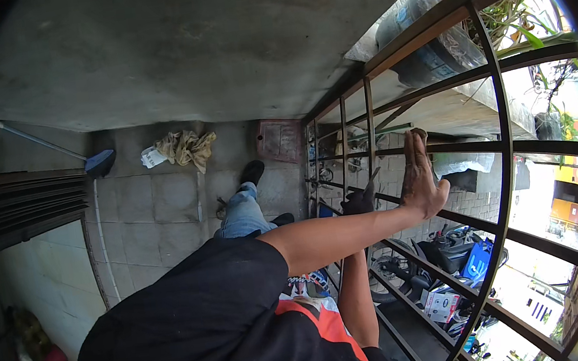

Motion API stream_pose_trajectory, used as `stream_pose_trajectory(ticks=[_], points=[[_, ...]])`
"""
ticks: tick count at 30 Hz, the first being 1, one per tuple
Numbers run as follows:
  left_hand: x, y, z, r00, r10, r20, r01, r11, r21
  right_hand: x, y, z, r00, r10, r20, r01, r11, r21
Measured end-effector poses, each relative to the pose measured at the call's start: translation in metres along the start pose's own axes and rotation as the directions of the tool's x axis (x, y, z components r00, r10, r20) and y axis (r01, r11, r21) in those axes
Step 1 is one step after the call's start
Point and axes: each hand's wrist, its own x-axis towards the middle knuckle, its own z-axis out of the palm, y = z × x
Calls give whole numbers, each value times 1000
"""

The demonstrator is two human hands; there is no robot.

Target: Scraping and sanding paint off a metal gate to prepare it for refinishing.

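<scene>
My left hand (421, 179) is raised at the brown metal grille (503, 123). Its fingers are stretched upward and held together, with the thumb apart. The fingertips meet a crossbar, and a small dark patch shows at their tips; I cannot make out what it is. My right forearm (358, 299) passes behind the left one. Beyond it a dark shape, seemingly my right hand (359, 201), is at the grille bars, with a thin dark point rising from it. Whether this is a glove or a held thing, I cannot tell.
A grey wall (184, 50) runs along the far side. On the tiled floor lie a crumpled tan cloth (187, 147) and a long-handled blue brush (100, 161), near a reddish square cover (279, 140). Outside the grille are potted plants (439, 38) and motorcycles (445, 256).
</scene>
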Motion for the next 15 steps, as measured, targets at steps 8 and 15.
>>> stream_pose_trajectory(ticks=[8,15], points=[[18,-22,-19,901,-386,200,351,917,190,9,33,18,995,55,84,-67,987,147],[24,-63,-18,816,-566,120,533,816,224,24,14,26,988,83,133,-89,995,44]])
